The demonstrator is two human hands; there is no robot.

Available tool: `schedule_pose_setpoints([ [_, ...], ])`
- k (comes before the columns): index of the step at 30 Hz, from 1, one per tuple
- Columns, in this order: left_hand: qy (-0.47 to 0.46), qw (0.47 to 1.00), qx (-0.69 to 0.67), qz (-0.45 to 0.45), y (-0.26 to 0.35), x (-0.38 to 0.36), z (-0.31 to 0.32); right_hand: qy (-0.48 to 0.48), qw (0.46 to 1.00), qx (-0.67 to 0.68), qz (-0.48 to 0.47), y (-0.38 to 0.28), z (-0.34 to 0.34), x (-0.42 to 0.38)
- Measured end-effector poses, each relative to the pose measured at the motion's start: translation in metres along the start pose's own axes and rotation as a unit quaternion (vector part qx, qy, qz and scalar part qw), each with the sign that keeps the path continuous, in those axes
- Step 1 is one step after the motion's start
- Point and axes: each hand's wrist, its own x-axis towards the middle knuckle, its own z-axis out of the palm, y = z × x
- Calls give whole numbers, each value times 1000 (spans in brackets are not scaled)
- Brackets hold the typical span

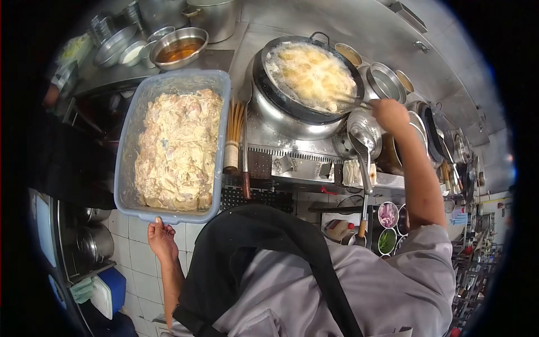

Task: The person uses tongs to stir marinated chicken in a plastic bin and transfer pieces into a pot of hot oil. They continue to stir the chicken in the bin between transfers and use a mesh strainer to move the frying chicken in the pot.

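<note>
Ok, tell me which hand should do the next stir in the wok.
Right, I'd say: the right hand is beside the wok, gripping a utensil that reaches into the bubbling oil. The left hand is at the tub's near edge, farther from the wok.

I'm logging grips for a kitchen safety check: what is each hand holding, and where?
The left hand grips the tub by its near rim; the right hand holds a blurred utensil by its end away from the wok.
</note>
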Motion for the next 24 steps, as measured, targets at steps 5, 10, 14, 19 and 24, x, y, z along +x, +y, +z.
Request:
schedule_pose_setpoints([
  [5, 9, 1000, 19, 14, -11, 9, -10, 89, 994, 70, -4, 2, -59, -3],
  [10, 52, 998, 8, 17, -4, -2, 6, 109, 945, 257, -171, -87, -78, 29],
  [14, 42, 999, 1, 29, -7, -1, 6, 62, 917, 235, -316, -222, -78, 44],
  [19, 34, 998, 13, 44, -8, 0, 4, 13, 918, 38, -395, -356, -43, 88],
  [24, 38, 998, 25, 44, -5, -1, 5, -53, 905, -30, -421, -426, -13, 151],
])
